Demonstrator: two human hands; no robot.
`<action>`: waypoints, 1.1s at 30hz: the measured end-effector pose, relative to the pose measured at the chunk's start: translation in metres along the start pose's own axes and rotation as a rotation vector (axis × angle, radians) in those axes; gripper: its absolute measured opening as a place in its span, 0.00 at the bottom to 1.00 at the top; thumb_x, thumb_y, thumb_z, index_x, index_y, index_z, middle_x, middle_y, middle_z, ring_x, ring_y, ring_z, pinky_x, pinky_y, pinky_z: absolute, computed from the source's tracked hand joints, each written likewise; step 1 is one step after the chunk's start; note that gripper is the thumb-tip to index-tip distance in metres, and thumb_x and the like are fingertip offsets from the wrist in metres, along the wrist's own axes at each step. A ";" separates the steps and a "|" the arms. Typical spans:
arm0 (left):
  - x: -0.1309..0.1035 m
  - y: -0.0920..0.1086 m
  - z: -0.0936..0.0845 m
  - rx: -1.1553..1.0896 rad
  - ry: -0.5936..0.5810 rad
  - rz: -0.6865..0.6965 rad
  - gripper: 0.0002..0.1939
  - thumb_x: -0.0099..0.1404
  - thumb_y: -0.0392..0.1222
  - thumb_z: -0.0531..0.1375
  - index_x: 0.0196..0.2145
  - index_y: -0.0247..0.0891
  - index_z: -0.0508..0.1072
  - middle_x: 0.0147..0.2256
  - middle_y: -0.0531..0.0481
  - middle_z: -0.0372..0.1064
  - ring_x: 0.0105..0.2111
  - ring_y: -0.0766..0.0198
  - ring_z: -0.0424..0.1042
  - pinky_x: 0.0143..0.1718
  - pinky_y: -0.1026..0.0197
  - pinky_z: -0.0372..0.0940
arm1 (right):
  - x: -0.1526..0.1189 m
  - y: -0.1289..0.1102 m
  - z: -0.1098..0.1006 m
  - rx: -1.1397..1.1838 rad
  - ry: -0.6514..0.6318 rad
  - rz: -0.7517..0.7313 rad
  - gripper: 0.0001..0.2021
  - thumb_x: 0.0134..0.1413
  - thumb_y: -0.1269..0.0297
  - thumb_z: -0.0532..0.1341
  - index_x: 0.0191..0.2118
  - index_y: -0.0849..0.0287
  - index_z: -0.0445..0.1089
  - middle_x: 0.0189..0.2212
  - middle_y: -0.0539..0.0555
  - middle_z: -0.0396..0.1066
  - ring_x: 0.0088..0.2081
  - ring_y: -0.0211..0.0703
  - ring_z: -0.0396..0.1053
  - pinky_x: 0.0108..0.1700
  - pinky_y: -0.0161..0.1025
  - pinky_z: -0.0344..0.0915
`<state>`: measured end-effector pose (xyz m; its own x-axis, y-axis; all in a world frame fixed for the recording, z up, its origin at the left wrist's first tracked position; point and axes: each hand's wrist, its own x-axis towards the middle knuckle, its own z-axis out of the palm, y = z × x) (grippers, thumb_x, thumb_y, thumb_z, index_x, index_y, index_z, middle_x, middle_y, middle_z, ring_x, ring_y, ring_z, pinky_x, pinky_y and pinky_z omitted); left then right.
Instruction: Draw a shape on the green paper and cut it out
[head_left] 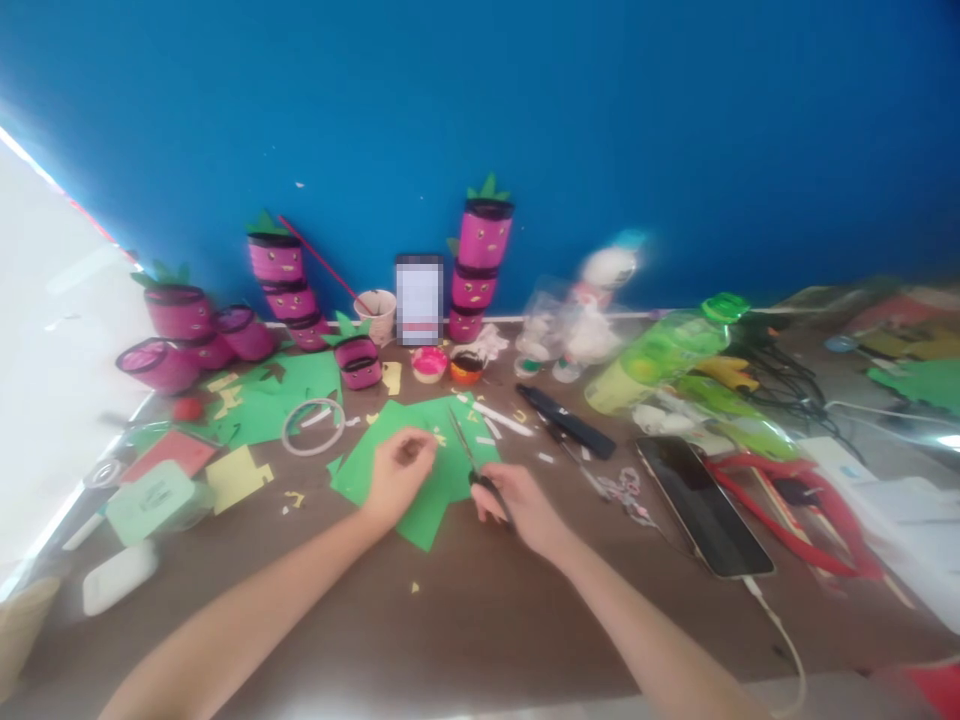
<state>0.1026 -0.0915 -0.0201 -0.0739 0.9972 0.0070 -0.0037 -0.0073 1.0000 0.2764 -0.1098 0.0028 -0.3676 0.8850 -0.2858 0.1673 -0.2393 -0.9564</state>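
Observation:
My right hand (517,500) grips a pair of scissors (465,440) by its dark handles, blades pointing up and left over green paper (424,510). Close by on the left, my left hand (401,470) rests above the same paper, its fingers curled in; whatever lies in them, if anything, is too small to make out. Small yellow scraps lie near the blades. Behind the paper sit a pot of pink paint (430,364) and a pot of dark paint (466,366). A small purple cup (358,362) with a face and green leaves stands beyond my left hand.
Stacked purple cups (480,245) stand along the blue wall beside a propped phone (419,300). A tape roll (313,427) and yellow paper (238,478) lie left. Rightward are a black phone (705,505) on a cable, a green bottle (660,355) and red-handled pliers-like tool (802,515).

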 end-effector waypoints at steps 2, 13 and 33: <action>0.002 0.000 0.000 -0.053 0.040 -0.033 0.07 0.54 0.43 0.59 0.26 0.36 0.67 0.15 0.58 0.58 0.16 0.72 0.59 0.17 0.69 0.56 | -0.002 0.001 0.001 0.001 -0.016 0.007 0.22 0.39 0.51 0.65 0.16 0.58 0.53 0.12 0.45 0.56 0.17 0.32 0.54 0.19 0.31 0.48; 0.006 -0.005 0.000 -0.130 0.075 -0.044 0.07 0.54 0.43 0.59 0.26 0.36 0.68 0.14 0.59 0.57 0.15 0.73 0.57 0.17 0.69 0.54 | -0.001 0.012 -0.001 -0.100 -0.032 -0.015 0.22 0.45 0.53 0.62 0.20 0.57 0.48 0.16 0.42 0.47 0.19 0.30 0.47 0.22 0.32 0.44; 0.002 -0.003 -0.001 0.001 -0.062 0.034 0.04 0.55 0.40 0.58 0.26 0.36 0.70 0.25 0.52 0.68 0.23 0.70 0.65 0.25 0.68 0.61 | -0.001 0.002 -0.003 -0.096 -0.079 0.010 0.21 0.46 0.53 0.61 0.19 0.57 0.49 0.16 0.42 0.48 0.19 0.30 0.48 0.23 0.32 0.46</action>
<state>0.1015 -0.0899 -0.0229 -0.0124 0.9991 0.0411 -0.0009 -0.0411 0.9992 0.2794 -0.1099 0.0009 -0.4362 0.8474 -0.3026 0.2566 -0.2052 -0.9445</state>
